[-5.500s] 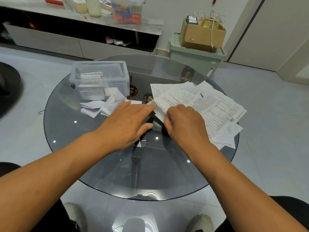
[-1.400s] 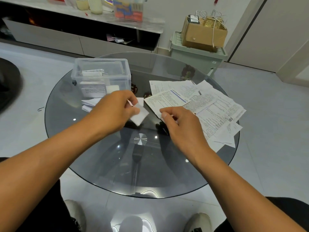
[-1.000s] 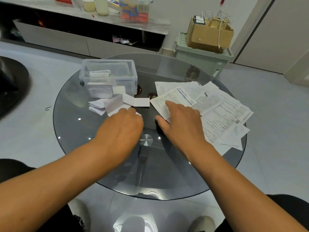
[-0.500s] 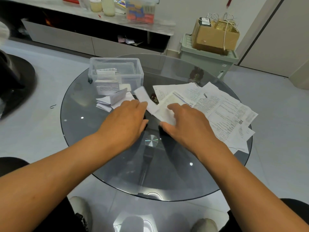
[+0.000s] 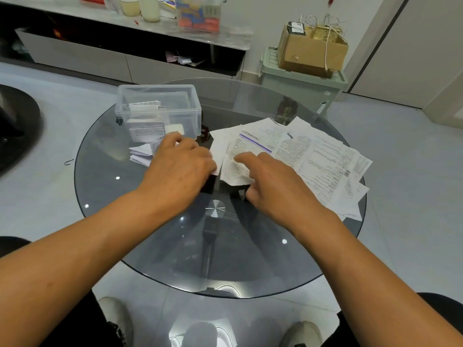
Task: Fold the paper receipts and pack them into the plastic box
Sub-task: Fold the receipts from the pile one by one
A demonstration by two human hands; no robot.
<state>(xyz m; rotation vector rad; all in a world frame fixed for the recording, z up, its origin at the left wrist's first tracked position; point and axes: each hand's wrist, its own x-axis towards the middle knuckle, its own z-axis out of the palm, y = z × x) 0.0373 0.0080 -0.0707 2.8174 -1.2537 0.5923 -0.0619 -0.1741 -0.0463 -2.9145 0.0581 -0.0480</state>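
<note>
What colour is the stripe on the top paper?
Purple stripe on the white printed receipt, seen from the head view.

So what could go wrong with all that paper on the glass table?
The unfolded receipts fan out to the glass table's right rim, so a nudge might slide some off. The folded receipts lie loose outside the plastic box, and the left hand beside them could scatter them.
</note>
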